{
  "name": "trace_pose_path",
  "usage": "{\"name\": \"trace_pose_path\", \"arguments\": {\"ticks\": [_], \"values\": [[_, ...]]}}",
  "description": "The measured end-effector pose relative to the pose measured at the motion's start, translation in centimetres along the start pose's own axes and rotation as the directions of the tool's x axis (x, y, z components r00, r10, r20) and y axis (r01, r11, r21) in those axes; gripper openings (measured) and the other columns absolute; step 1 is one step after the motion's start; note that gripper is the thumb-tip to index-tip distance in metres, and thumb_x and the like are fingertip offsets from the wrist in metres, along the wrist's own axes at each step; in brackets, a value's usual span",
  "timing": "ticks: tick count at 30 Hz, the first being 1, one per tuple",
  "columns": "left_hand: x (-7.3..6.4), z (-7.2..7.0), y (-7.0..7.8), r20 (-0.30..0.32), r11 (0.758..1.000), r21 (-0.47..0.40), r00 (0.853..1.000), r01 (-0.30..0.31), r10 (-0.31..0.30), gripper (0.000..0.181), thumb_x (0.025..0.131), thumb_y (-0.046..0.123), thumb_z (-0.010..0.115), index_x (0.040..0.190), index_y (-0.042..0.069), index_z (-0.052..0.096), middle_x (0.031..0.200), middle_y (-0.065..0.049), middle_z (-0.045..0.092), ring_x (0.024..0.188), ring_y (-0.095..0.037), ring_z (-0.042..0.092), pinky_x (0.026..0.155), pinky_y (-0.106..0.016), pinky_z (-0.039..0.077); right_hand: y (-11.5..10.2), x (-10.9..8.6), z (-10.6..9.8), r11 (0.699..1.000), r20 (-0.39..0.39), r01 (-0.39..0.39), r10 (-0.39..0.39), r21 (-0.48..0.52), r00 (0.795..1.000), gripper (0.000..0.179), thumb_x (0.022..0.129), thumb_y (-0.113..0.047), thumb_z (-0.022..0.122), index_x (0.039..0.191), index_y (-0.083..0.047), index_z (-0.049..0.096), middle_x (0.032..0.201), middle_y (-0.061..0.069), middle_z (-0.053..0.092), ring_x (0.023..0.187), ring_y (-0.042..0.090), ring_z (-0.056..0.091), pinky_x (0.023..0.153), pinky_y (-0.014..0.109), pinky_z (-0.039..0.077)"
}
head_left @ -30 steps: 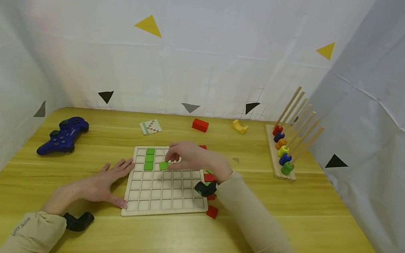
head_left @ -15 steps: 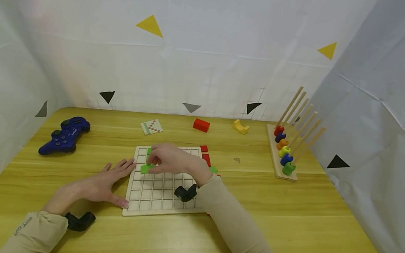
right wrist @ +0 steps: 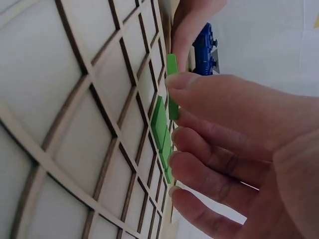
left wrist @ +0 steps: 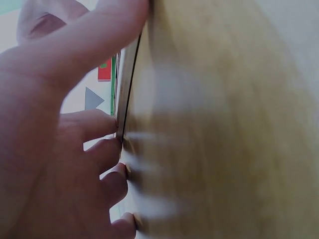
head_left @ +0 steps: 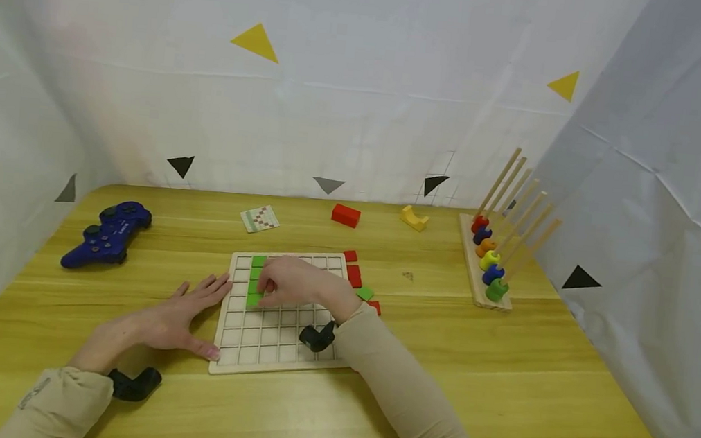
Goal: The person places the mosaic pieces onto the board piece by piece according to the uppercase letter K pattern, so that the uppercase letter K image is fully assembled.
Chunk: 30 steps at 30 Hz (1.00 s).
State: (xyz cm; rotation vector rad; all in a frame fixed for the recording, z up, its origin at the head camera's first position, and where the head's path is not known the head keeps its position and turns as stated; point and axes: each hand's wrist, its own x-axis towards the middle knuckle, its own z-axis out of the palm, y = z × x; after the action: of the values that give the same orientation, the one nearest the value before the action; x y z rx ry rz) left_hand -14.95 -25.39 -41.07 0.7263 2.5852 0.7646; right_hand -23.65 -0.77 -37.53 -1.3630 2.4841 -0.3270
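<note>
A wooden grid board (head_left: 277, 336) lies on the table in the head view, with a short column of green tiles (head_left: 258, 261) in its second column of squares. My right hand (head_left: 307, 286) is over the board and pinches one more green tile (right wrist: 172, 89) between thumb and fingers. In the right wrist view this tile stands off the grid, close to the placed tiles (right wrist: 159, 119). My left hand (head_left: 182, 315) is spread at the board's left side, its thumb and fingertips touching the edge. The left wrist view shows those fingers (left wrist: 107, 157) along the rim.
Loose red tiles (head_left: 354, 276) and a green tile (head_left: 365, 293) lie right of the board, partly behind my right arm. Behind are a pattern card (head_left: 259, 219), a red block (head_left: 346, 215) and a yellow arch (head_left: 414, 218). A blue gamepad (head_left: 108, 236) sits left, a peg rack (head_left: 477, 279) right.
My right hand has carried the green tile leftward across the board to the lower end of the green column. The left hand has stayed at the board's edge.
</note>
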Motion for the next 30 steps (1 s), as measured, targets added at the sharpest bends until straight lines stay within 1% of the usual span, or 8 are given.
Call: {"name": "trace_pose_path", "arguments": {"ticks": [5, 10, 18, 25, 30], "values": [[-0.01, -0.09, 0.01, -0.003, 1.0, 0.004, 1.0, 0.003, -0.003, 0.12, 0.076, 0.058, 0.079, 0.159, -0.001, 0.015, 0.166, -0.024, 0.001, 0.15, -0.05, -0.004, 0.113, -0.073, -0.007, 0.18, 0.41, 0.46, 0.999, -0.001, -0.002, 0.002, -0.032, 1.0, 0.023, 0.092, -0.032, 0.074, 0.107, -0.014, 0.076, 0.101, -0.006, 0.067, 0.089, 0.004, 0.059, 0.081, 0.015, 0.048], [0.0, -0.06, 0.02, 0.002, 1.0, 0.001, 1.0, 0.004, -0.004, 0.119, 0.076, 0.056, 0.079, 0.159, -0.001, 0.015, 0.166, -0.023, 0.001, 0.15, -0.05, -0.004, 0.113, -0.073, -0.008, 0.24, 0.55, 0.88, 0.999, 0.009, -0.024, 0.024, -0.025, 1.0, 0.023, 0.092, -0.031, 0.074, 0.107, -0.013, 0.075, 0.101, -0.006, 0.066, 0.089, 0.004, 0.06, 0.081, 0.016, 0.049], [-0.05, -0.11, 0.2, 0.0, 0.999, -0.03, 1.0, -0.015, 0.015, 0.118, 0.077, 0.051, 0.081, 0.158, -0.003, 0.015, 0.166, -0.025, 0.001, 0.149, -0.052, -0.005, 0.111, -0.075, -0.009, 0.01, 0.44, 0.96, 0.998, -0.007, -0.046, 0.046, -0.042, 0.999, 0.026, 0.091, -0.033, 0.075, 0.108, -0.013, 0.076, 0.102, -0.005, 0.067, 0.091, 0.005, 0.061, 0.08, 0.017, 0.049], [-0.08, -0.04, 0.21, -0.002, 1.0, -0.018, 1.0, 0.004, -0.004, 0.118, 0.076, 0.053, 0.081, 0.158, -0.002, 0.016, 0.166, -0.024, 0.001, 0.15, -0.05, -0.004, 0.113, -0.074, -0.008, -0.08, 0.58, 1.06, 0.997, -0.007, -0.065, 0.065, -0.046, 0.998, 0.027, 0.091, -0.034, 0.075, 0.109, -0.014, 0.075, 0.102, -0.005, 0.066, 0.091, 0.006, 0.061, 0.081, 0.017, 0.049], [-0.07, -0.02, 0.21, -0.004, 1.0, -0.02, 1.0, 0.0, 0.0, 0.119, 0.076, 0.054, 0.081, 0.158, -0.003, 0.016, 0.166, -0.024, 0.002, 0.15, -0.051, -0.004, 0.112, -0.074, -0.008, -0.17, 0.48, 0.96, 0.996, -0.01, -0.076, 0.076, -0.038, 0.997, 0.028, 0.09, -0.035, 0.076, 0.109, -0.014, 0.075, 0.102, -0.005, 0.066, 0.09, 0.006, 0.061, 0.081, 0.018, 0.05]]}}
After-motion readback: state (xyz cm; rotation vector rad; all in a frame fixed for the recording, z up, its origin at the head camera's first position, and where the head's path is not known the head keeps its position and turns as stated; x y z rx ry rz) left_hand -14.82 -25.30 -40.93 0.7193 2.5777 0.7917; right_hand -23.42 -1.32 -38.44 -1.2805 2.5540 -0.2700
